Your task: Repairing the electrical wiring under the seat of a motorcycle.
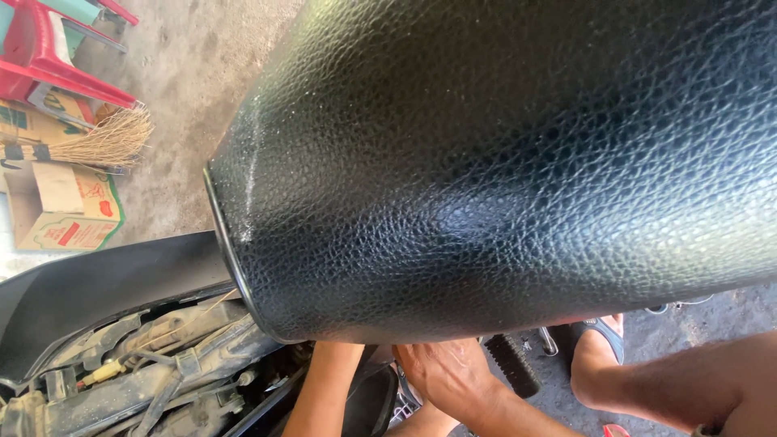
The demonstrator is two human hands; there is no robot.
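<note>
While the black seat (502, 162) hides the left hand, right hand (449, 372) fingers (417, 360) spread loosely under its edge, holding nothing visible.

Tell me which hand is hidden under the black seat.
The left one: the left forearm vanishes beneath the seat, while the right hand shows plainly.

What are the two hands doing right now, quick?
Left hand: hidden behind the black seat, only its forearm shows; cannot be told.
Right hand: open, fingers spread below the seat, gripping nothing visible.
</note>
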